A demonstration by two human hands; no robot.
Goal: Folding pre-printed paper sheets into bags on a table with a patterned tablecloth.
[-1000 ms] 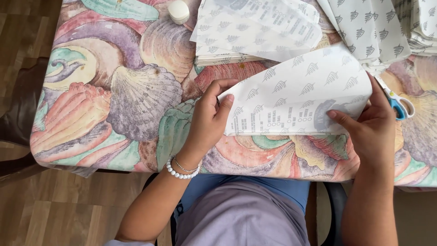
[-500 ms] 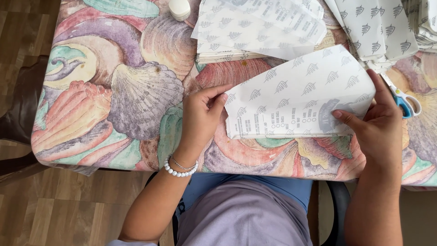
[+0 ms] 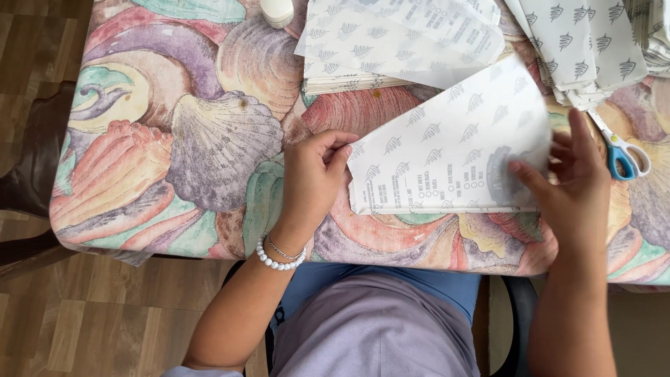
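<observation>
A white paper sheet (image 3: pixel 447 150) printed with small grey leaf marks lies folded on the table with its folded edge toward me. My left hand (image 3: pixel 310 181), with a white bead bracelet at the wrist, pinches the sheet's left corner between thumb and fingers. My right hand (image 3: pixel 576 181) holds the sheet's right end, index finger pressed on top near the fold. The paper's right part is blurred.
The table carries a shell-patterned cloth (image 3: pixel 174 146) in pastel colours. Stacks of the same printed paper (image 3: pixel 391 42) lie at the back and at the back right (image 3: pixel 593 42). Blue-handled scissors (image 3: pixel 621 153) lie right of my right hand. A small white object (image 3: pixel 277 10) sits at the top edge.
The sheet has swung down and flatter, its folded edge now nearly level along the table's front. My right hand has slid along the sheet's right end; my left keeps the left corner.
</observation>
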